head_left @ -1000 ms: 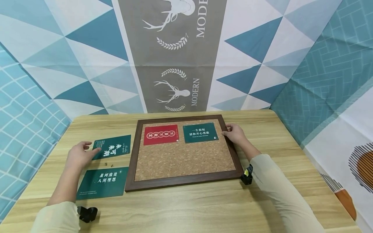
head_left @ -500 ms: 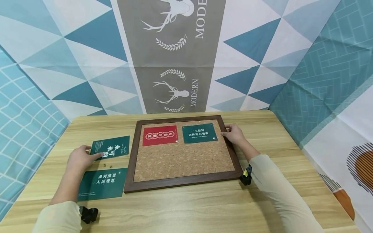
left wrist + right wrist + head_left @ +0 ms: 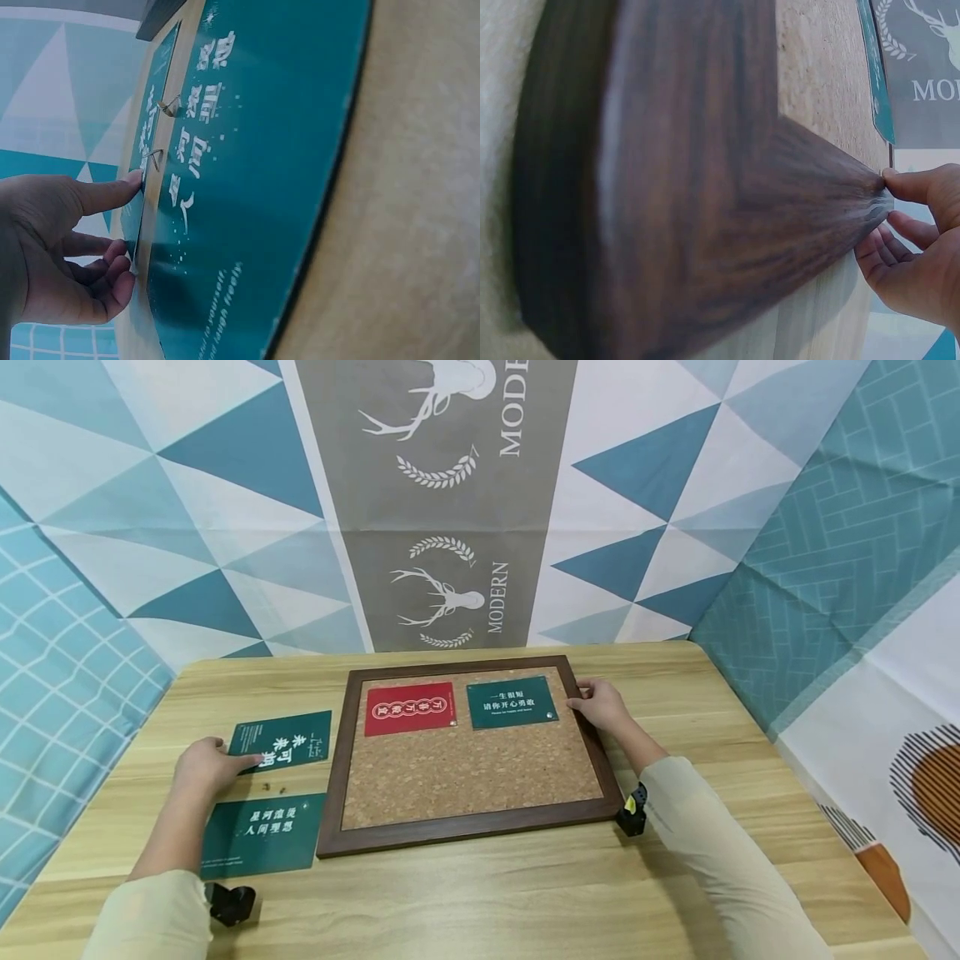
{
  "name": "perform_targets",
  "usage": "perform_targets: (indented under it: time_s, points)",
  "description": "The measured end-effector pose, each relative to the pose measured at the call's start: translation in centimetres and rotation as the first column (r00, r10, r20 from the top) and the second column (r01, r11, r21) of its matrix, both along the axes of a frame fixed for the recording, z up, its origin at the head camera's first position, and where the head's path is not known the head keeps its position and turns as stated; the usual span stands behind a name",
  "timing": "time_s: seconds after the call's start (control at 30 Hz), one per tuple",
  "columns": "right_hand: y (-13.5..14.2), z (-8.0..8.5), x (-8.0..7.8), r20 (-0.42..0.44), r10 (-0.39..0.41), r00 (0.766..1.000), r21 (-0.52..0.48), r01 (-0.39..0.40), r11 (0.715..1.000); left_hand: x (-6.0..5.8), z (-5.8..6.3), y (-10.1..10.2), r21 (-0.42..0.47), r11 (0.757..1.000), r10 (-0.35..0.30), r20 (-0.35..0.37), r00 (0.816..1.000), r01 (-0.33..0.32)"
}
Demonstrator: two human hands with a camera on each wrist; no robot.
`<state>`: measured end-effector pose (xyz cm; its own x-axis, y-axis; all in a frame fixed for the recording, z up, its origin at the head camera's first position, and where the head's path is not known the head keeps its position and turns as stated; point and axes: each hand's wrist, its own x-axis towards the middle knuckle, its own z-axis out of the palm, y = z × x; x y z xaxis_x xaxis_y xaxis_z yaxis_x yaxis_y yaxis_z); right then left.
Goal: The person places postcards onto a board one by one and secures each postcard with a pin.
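My left hand [image 3: 206, 767] pinches the left edge of a green card [image 3: 298, 742] with white Chinese characters, lying left of the corkboard. In the left wrist view the thumb [image 3: 112, 193] presses on the card's face, with the fingers curled at its edge. A second green card [image 3: 262, 847] lies nearer the front. Between the two cards lie two small brass-coloured pins [image 3: 166, 107]. My right hand [image 3: 606, 706] grips the right side of the brown-framed corkboard [image 3: 472, 777], thumb on top, fingers at the outer side. A red card [image 3: 408, 717] and a green card [image 3: 512, 714] lie on its upper half.
The wooden table [image 3: 480, 902] carries everything and meets a patterned cloth backdrop [image 3: 637, 468] at the back. A black wrist camera [image 3: 632, 814] sits close to the board's front right corner. Another wrist camera [image 3: 230, 904] is below the nearer green card.
My left hand has settled further onto the upper green card, and the card has shifted slightly left and down in the view. My right hand keeps its place on the frame.
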<state>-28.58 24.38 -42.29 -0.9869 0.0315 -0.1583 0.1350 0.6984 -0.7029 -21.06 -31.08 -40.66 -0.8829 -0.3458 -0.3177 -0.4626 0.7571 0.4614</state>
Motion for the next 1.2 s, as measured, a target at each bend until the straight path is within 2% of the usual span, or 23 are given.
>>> perform_targets:
  time_s: [0.23,0.5,0.6,0.7,0.8,0.93,1.03,1.13,1.2]
  points:
    - [-0.1,-0.1,0.0,-0.008,0.003,1.000,-0.002,-0.003,1.000,0.1,0.0,-1.0,0.044,0.999,0.004,-0.012,1.000,-0.004]
    - [-0.1,-0.1,-0.1,0.001,0.008,1.000,-0.008,-0.008,1.000,-0.1,0.3,-2.1,0.092,0.989,0.123,-0.057,0.991,-0.117]
    - [-0.1,0.0,-0.1,-0.003,0.011,1.000,-0.003,-0.011,1.000,-0.1,0.6,-2.5,0.134,0.982,0.141,-0.080,0.987,-0.130]
    - [-0.1,0.0,-0.1,-0.003,0.012,1.000,-0.001,-0.012,1.000,-0.1,0.6,-2.9,0.238,0.962,0.161,-0.088,0.983,-0.137]
    - [-0.1,-0.1,-0.1,-0.001,0.009,1.000,-0.003,-0.009,1.000,-0.2,0.7,-3.3,0.394,0.910,0.179,-0.088,0.980,-0.131]
    - [-0.1,-0.1,-0.1,0.000,0.007,1.000,0.000,-0.007,1.000,-0.2,0.7,-3.6,0.571,0.811,0.202,-0.066,0.977,-0.129]
    - [-0.1,-0.1,-0.1,0.000,0.008,1.000,0.001,-0.008,1.000,0.0,0.7,-3.8,0.684,0.716,0.229,-0.038,0.973,-0.141]
    - [-0.1,0.0,-0.1,0.003,0.001,1.000,-0.001,-0.001,1.000,0.2,0.6,-3.8,0.779,0.610,0.249,-0.020,0.968,-0.141]
    - [-0.2,0.0,0.0,0.004,-0.001,1.000,0.000,0.001,1.000,0.3,0.6,-3.8,0.822,0.554,0.249,-0.016,0.968,-0.129]
